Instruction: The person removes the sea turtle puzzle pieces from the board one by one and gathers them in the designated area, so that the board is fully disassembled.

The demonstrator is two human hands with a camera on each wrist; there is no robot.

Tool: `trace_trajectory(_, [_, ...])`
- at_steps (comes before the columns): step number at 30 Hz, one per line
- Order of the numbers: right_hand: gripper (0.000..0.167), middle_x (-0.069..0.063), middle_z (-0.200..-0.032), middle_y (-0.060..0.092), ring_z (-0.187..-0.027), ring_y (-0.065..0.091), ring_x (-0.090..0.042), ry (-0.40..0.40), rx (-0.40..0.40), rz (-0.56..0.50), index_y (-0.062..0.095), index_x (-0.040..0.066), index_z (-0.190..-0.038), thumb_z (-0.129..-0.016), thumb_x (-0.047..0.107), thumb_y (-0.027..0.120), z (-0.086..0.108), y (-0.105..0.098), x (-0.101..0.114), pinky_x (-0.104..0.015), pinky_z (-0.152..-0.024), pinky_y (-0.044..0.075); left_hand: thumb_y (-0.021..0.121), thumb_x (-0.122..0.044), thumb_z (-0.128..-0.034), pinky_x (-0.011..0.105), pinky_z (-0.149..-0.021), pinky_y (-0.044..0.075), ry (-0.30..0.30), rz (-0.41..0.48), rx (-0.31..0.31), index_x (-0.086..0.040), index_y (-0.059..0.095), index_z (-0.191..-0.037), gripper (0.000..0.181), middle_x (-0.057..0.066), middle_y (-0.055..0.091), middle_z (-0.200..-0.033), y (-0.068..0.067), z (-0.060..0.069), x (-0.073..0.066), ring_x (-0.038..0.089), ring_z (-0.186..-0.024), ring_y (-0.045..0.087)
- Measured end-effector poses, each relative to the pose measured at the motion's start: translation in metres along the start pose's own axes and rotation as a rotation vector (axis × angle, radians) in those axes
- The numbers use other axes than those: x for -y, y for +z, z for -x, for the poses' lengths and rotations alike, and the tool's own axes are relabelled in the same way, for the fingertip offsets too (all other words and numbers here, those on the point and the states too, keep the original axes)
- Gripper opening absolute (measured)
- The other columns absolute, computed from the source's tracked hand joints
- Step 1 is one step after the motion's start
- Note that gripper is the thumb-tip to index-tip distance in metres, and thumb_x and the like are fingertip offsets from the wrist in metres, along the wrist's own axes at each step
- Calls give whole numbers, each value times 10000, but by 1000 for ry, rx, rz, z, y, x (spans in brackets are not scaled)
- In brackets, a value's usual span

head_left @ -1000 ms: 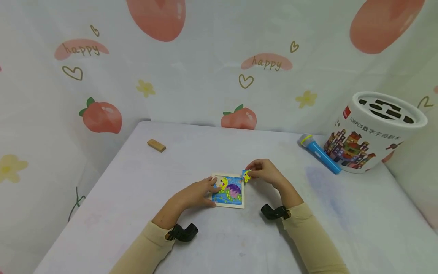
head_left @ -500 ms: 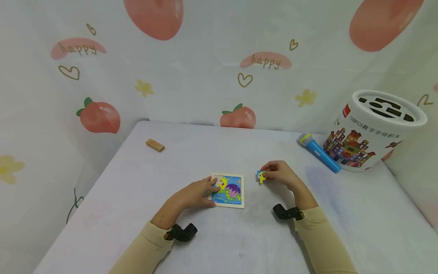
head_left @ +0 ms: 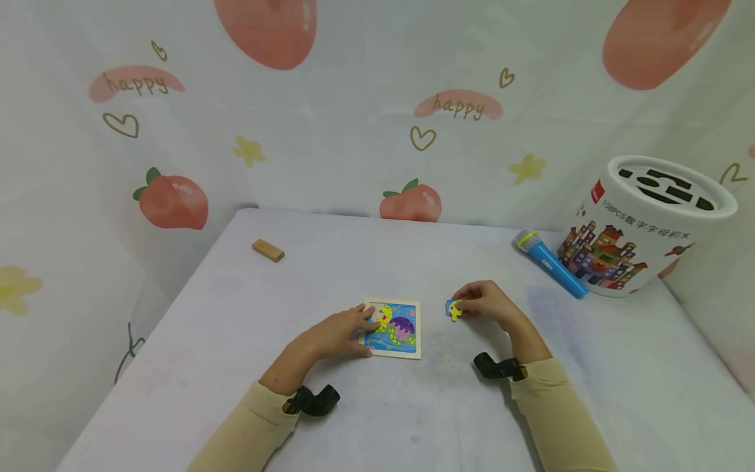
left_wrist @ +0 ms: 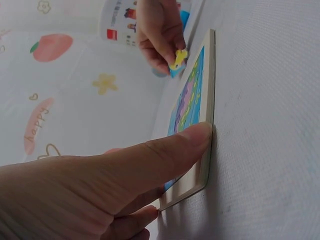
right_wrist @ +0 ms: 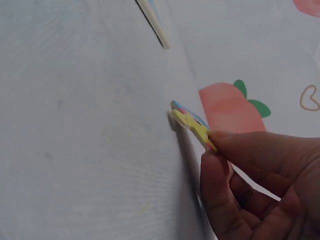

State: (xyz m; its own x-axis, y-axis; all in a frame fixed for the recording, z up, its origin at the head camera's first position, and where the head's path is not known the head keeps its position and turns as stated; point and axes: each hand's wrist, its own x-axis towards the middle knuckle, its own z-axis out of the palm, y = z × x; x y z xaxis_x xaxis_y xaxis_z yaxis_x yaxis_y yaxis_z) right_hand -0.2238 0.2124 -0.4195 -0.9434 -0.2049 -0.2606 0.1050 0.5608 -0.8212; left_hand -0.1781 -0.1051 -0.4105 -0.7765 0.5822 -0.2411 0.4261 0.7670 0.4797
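Left hand [head_left: 336, 334], fingers spread, rests on left edge of framed puzzle [head_left: 401, 333], flat on white table [head_left: 377, 419]; right hand [head_left: 489, 308] pinches blue-and-yellow piece [head_left: 453, 309], right of puzzle, apart from it; blue microphone [head_left: 551, 265] lies beside printed tub [head_left: 637, 229], far right.

Matt wooden puzzle frame [head_left: 418, 331]; smooth plastic microphone [head_left: 551, 264]; textured cloth tabletop [left_wrist: 270, 125].

Bucket [head_left: 639, 226] side reads "108PCS数字字母积木"; red tag [head_left: 598, 191] beside it, lettering too small to read. Backdrop [head_left: 330, 131] says "happy" twice, each on a pink patch [head_left: 459, 105]. Blue microphone [head_left: 551, 264]: small pale mark, illegible.
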Motion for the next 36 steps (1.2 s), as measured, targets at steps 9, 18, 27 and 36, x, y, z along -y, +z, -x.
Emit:
trace_trajectory(9, [188,-96,-818,639,-675,589,-73,-29,-31,-2,632,-120,-957,-835,21,653,1,3,1,-216,-629,542,738,-257,-793,537,-1099,281,7,20,-14,-98,538,-1311,578,89,324,-1502,-2,4,-4,293,-1426,215])
trace_trajectory(18, [141,-75,-747,613,-629,568,-78,-41,-67,43,624,-118,-889,-823,2,656,1,5,1,-207,-586,517,746,-273,-785,485,-1125,264,29,-44,-22,-87,566,-1288,566,133,370,-1472,-2,3,-5,331,-1402,267])
trace_trajectory(27, [147,-82,-756,618,-641,566,-87,-54,-62,48,618,-104,-896,-830,21,657,0,5,0,-204,-590,503,752,-230,-785,438,-1157,212,58,-5,-46,-30,566,-1251,541,154,408,-1449,1,2,-6,308,-1400,285])
trace_trajectory(36, [239,-69,-817,627,-683,544,-120,-29,-128,13,622,-49,-946,-856,167,673,0,6,10,-227,-622,496,722,-262,-814,456,-1152,219,54,-25,-36,-115,494,-1349,599,127,352,-1490,3,3,-8,325,-1412,248])
